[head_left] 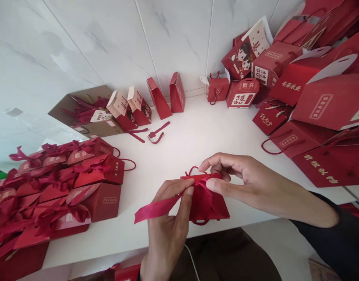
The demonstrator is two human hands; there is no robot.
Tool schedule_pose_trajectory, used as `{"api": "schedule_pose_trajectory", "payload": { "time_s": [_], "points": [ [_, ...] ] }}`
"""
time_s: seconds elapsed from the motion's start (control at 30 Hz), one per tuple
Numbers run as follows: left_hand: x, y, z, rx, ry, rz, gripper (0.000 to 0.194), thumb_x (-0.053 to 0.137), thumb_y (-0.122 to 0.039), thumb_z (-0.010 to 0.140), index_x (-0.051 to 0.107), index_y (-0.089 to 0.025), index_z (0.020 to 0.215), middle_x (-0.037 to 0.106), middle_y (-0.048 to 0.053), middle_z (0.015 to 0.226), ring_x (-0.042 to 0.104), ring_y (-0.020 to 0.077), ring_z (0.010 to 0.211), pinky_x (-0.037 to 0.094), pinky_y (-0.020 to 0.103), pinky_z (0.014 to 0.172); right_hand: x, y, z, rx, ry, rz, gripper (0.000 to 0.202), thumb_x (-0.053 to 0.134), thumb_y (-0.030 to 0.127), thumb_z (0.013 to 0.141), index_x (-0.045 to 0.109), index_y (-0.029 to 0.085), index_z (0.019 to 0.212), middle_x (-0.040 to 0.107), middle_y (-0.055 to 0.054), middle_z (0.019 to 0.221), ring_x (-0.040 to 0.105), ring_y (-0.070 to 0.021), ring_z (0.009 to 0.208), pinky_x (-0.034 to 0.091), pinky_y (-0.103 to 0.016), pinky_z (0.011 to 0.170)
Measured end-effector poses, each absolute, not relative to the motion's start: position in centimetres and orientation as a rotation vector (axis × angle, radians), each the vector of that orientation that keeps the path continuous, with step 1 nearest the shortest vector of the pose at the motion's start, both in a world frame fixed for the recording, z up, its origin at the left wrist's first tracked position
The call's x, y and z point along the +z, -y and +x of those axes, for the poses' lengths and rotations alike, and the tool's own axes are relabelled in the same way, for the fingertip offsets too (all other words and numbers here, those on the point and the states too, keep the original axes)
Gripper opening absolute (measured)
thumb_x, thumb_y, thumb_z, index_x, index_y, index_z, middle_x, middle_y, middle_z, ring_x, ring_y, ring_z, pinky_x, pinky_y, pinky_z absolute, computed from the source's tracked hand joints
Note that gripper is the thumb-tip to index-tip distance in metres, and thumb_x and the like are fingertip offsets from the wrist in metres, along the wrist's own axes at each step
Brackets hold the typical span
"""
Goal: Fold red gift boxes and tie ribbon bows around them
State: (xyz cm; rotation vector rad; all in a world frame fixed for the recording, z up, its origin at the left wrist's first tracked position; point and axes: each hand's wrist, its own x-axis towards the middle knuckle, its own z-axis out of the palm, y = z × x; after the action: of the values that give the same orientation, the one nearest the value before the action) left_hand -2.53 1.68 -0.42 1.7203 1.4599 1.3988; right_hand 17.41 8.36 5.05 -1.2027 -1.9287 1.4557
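Note:
A small red gift box (210, 205) with cord handles stands near the front edge of the white table. Dark pink ribbon (159, 207) crosses its top, where it forms a loop or knot. My left hand (175, 210) pinches the ribbon between thumb and fingers at the left of the box top, and one ribbon end hangs out to the left. On the right side, my right hand (232, 177) has its thumb and bent fingers closed on the ribbon at the knot.
Rows of ribboned red boxes (97, 199) fill the left. A cardboard box (103, 128) of ribbons, small upright boxes (177, 93) and loose ribbon pieces (156, 134) lie toward the wall. Unribboned red boxes (317, 105) are piled at the right.

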Motion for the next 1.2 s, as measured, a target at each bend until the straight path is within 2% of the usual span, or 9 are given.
{"api": "schedule_pose_trajectory", "payload": {
  "time_s": [0.1, 0.23, 0.4, 0.53, 0.67, 0.73, 0.83, 1.03, 1.2],
  "points": [
    [-0.3, -0.8, -2.5, 1.414, -1.526, 1.648, 0.018, 0.067, -0.019, 0.097, 0.076, -0.030, 0.108, 0.075, -0.001, 0.098, 0.071, 0.0125, 0.091, 0.058, 0.022, 0.079, 5.2, -8.1, 18.1, 1.299, 2.032, -1.334, 0.016, 0.064, 0.044, 0.096, 0.074, 0.034, 0.105, 0.072, 0.003, 0.093, 0.057, -0.0153, 0.075, 0.045, -0.027, 0.064],
    [-0.1, 0.8, -2.9, 1.343, -1.723, 1.412, 0.010, 0.068, -0.032, 0.095, 0.078, -0.028, 0.095, 0.072, 0.000, 0.084, 0.066, 0.0149, 0.079, 0.054, 0.025, 0.071, 4.6, -8.1, 19.8, 1.073, 2.154, -1.489, 0.028, 0.061, 0.054, 0.096, 0.078, 0.031, 0.093, 0.058, 0.004, 0.060, 0.040, -0.0127, 0.051, 0.029, -0.028, 0.045],
    [-1.3, 1.9, -5.3, 1.171, -1.755, 0.863, 0.030, 0.076, -0.051, 0.087, 0.077, -0.021, 0.089, 0.063, 0.001, 0.066, 0.060, 0.0162, 0.068, 0.051, 0.027, 0.066, 2.8, -8.3, 22.0, 1.097, 2.206, -1.578, 0.034, 0.062, 0.059, 0.094, 0.078, 0.029, 0.087, 0.055, 0.003, 0.058, 0.041, -0.0142, 0.051, 0.030, -0.029, 0.047],
    [-2.8, 2.4, -5.7, 1.209, -1.427, 0.609, 0.052, 0.069, -0.065, 0.086, 0.080, -0.020, 0.107, 0.070, 0.010, 0.083, 0.060, 0.0176, 0.070, 0.053, 0.029, 0.063, 1.6, -7.6, 22.1, 1.096, 2.164, -1.541, 0.031, 0.061, 0.058, 0.096, 0.077, 0.033, 0.105, 0.073, -0.005, 0.099, 0.065, -0.0225, 0.081, 0.048, -0.032, 0.061],
    [-2.3, 3.0, -3.4, 1.187, -1.553, 0.762, 0.048, 0.070, -0.062, 0.087, 0.078, -0.029, 0.121, 0.071, 0.009, 0.097, 0.066, 0.0236, 0.093, 0.057, 0.034, 0.082, 0.5, -6.3, 20.9, 0.970, 2.129, -1.497, 0.035, 0.056, 0.053, 0.100, 0.066, 0.036, 0.129, 0.067, -0.008, 0.127, 0.063, -0.0283, 0.112, 0.055, -0.035, 0.068],
    [-1.6, 3.0, -2.2, 1.217, -1.642, 0.781, 0.038, 0.067, -0.058, 0.091, 0.078, -0.033, 0.117, 0.072, 0.006, 0.102, 0.066, 0.0241, 0.106, 0.056, 0.034, 0.093, 0.1, -5.9, 20.3, 0.981, 2.127, -1.499, 0.027, 0.054, 0.048, 0.102, 0.068, 0.033, 0.120, 0.068, -0.007, 0.118, 0.065, -0.0258, 0.106, 0.056, -0.036, 0.073],
    [-1.0, 2.5, -1.3, 1.293, -1.646, 0.939, 0.029, 0.064, -0.054, 0.095, 0.080, -0.032, 0.104, 0.074, 0.005, 0.108, 0.067, 0.0226, 0.107, 0.058, 0.030, 0.088, -0.1, -5.5, 19.5, 0.976, 2.105, -1.527, 0.023, 0.049, 0.042, 0.105, 0.068, 0.029, 0.103, 0.070, -0.004, 0.104, 0.066, -0.0211, 0.086, 0.052, -0.034, 0.068],
    [-2.4, 2.0, -1.0, 1.368, -1.664, 1.022, 0.031, 0.055, -0.048, 0.102, 0.070, -0.026, 0.088, 0.066, 0.001, 0.086, 0.059, 0.0152, 0.076, 0.051, 0.023, 0.065, 0.5, -4.8, 19.0, 1.078, 1.947, -1.585, 0.027, 0.045, 0.051, 0.107, 0.058, 0.029, 0.100, 0.058, 0.005, 0.069, 0.051, -0.0154, 0.055, 0.038, -0.029, 0.049],
    [-4.9, 2.8, -1.8, 1.352, -1.716, 0.894, 0.035, 0.055, -0.052, 0.102, 0.067, -0.023, 0.085, 0.065, 0.002, 0.083, 0.059, 0.0152, 0.072, 0.050, 0.025, 0.064, -0.5, -4.4, 19.6, 1.160, 1.906, -1.625, 0.032, 0.042, 0.055, 0.106, 0.055, 0.028, 0.095, 0.059, 0.004, 0.068, 0.051, -0.0169, 0.056, 0.038, -0.030, 0.050]
  ]
}}
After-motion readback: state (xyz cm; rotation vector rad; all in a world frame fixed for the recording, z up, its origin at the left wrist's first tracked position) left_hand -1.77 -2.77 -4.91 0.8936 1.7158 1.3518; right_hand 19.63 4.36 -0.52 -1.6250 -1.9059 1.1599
